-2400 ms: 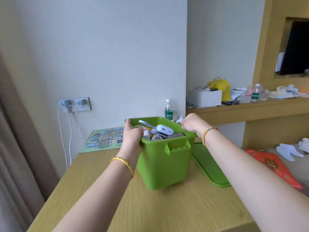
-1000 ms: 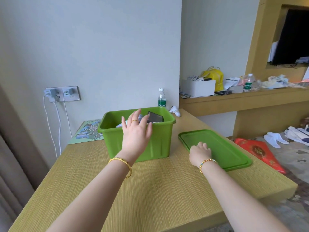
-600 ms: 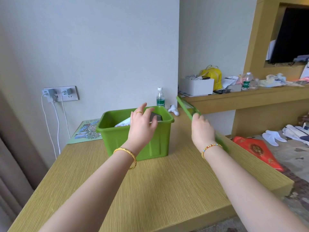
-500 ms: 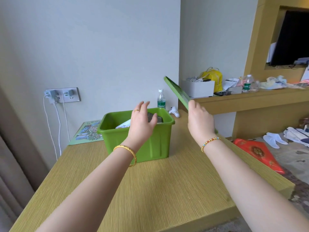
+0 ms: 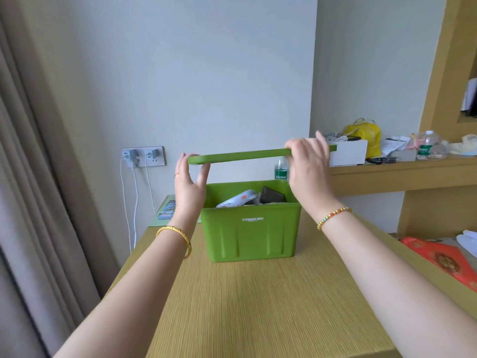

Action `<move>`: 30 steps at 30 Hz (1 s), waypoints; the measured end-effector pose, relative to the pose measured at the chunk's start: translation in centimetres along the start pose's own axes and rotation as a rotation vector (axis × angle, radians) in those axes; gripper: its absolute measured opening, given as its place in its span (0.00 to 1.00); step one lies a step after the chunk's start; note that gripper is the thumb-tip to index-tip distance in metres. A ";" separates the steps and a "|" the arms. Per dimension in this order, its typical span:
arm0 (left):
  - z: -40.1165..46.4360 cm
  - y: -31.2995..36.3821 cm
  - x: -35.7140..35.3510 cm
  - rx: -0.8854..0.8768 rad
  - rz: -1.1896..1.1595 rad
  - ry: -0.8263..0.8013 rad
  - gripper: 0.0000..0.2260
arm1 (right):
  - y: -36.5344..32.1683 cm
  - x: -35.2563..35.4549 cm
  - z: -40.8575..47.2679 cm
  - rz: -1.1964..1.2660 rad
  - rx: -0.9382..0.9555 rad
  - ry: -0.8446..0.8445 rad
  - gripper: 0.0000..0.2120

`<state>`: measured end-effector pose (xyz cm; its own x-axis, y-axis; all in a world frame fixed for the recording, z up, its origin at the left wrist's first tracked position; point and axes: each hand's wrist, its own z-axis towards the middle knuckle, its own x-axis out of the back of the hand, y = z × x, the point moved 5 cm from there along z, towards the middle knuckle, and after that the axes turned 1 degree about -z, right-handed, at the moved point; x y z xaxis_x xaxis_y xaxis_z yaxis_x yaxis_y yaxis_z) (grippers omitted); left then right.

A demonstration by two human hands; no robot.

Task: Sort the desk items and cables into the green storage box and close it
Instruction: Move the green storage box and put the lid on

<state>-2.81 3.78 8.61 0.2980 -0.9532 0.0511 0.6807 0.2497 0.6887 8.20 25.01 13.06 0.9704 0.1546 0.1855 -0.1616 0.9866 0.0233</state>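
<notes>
The green storage box stands open on the wooden desk, marked "STORAGE BOX" on its front. Inside it a white packet and a dark flat device show above the rim. The green lid hangs level in the air a hand's width above the box. My left hand pinches the lid's left end between thumb and fingers. My right hand grips its right end, fingers over the top.
A wall socket with chargers and white cables is behind left. A map leaflet lies on the desk's far left. A water bottle stands behind the box. The shelf at right holds a white box, yellow bag and clutter.
The box was turned and set down. My right hand lifted the lid off the desk and swung it over the box; my left hand rose from the box's rim and took the lid's left end.
</notes>
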 end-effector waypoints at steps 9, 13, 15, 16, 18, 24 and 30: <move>3.1 2.1 2.9 0.128 -0.070 0.356 0.15 | 0.3 -0.7 3.9 0.122 -0.157 0.071 0.15; 5.2 -0.6 2.4 0.367 -0.108 0.313 0.20 | 3.2 -2.8 2.5 0.200 -0.436 -0.058 0.27; 5.6 -1.7 1.4 0.468 -0.064 0.191 0.19 | 4.7 -4.6 1.4 0.380 -0.607 -0.189 0.25; 5.6 -2.2 0.8 0.499 -0.001 0.109 0.18 | 5.3 -5.3 0.9 0.430 -0.679 -0.237 0.23; 5.1 -3.5 -0.4 0.556 0.079 -0.029 0.19 | 6.6 -6.1 0.1 0.382 -0.763 -0.289 0.18; 3.0 -6.4 -2.3 0.625 0.247 -0.283 0.14 | 8.6 -8.1 -3.0 0.025 -0.776 -0.750 0.12; 2.2 -8.4 -2.8 0.596 0.323 -0.376 0.12 | 8.3 -8.9 -4.9 -0.198 -0.701 -0.840 0.14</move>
<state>-10.81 3.96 4.26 0.1007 -0.8692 0.4841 0.0921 0.4926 0.8654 -0.86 32.08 6.79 0.4951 0.1684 0.8524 0.3770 0.8422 -0.3854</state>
